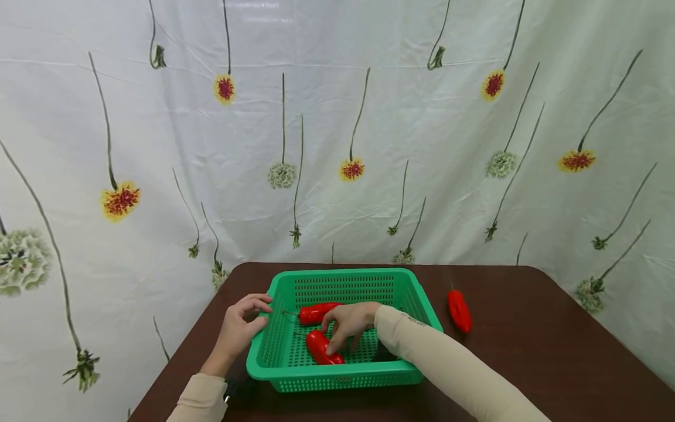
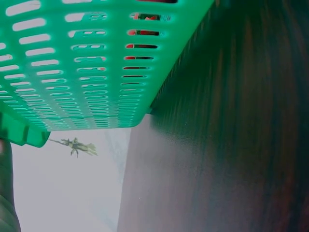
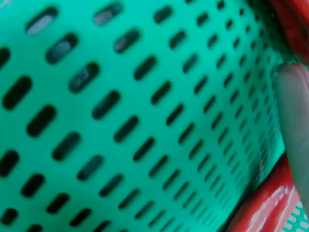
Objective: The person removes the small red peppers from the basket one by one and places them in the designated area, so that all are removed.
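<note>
A green slotted plastic basket (image 1: 345, 370) sits on the table with two red chili peppers in it. My right hand (image 1: 352, 321) reaches down inside, its thumb against the nearer red pepper (image 1: 317, 344). The farther red pepper (image 1: 312, 315) lies just beyond those fingers, partly covered by the hand. In the right wrist view, one finger (image 3: 295, 111) extends between red surfaces above the basket floor. At the left rim, my left hand (image 1: 238, 329) has loosely bent fingertips at the edge; whether they touch it is unclear.
Another red pepper (image 1: 459, 311) lies on the dark brown table (image 1: 519, 340), right of the basket. Behind the table hangs a pale floral-printed cloth (image 1: 327, 129). A small dark shape (image 1: 384, 353) shows inside the basket, under the right wrist.
</note>
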`<state>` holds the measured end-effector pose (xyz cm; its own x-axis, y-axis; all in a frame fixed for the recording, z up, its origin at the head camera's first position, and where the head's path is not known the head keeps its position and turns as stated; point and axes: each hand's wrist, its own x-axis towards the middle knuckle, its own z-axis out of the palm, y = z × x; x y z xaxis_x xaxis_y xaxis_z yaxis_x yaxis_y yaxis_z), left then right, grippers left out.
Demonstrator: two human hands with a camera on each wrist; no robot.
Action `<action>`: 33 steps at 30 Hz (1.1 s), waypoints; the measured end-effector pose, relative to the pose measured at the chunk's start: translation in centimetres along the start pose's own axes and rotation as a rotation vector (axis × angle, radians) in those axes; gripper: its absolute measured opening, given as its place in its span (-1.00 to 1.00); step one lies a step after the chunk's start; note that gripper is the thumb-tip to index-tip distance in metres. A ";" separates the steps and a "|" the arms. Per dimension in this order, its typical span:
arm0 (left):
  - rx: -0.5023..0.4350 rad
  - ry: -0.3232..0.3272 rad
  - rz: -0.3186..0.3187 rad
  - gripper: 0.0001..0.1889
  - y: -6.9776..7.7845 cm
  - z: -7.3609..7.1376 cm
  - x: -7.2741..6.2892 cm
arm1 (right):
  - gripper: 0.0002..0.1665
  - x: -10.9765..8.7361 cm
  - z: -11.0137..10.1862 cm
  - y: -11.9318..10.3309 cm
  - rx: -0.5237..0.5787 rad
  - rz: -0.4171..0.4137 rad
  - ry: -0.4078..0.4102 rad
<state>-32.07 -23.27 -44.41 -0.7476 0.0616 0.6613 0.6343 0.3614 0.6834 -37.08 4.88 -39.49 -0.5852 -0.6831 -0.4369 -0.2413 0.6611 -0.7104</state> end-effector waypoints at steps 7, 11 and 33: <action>0.004 -0.006 0.001 -0.74 0.0 0.1 0.1 | -0.44 0.1 0.8 -0.4 -0.119 0.001 0.009; 0.002 -0.006 0.003 -0.74 0.0 0.1 0.1 | -0.46 -0.1 0.8 -0.5 -0.114 -0.001 0.013; 0.007 -0.006 0.005 -0.76 0.0 0.0 0.1 | -0.43 0.0 -0.6 0.4 -0.197 -0.009 -0.045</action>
<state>-32.15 -23.27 -44.40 -0.7453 0.0688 0.6632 0.6370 0.3673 0.6777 -37.68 5.28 -39.42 -0.5485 -0.6995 -0.4581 -0.3959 0.6998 -0.5946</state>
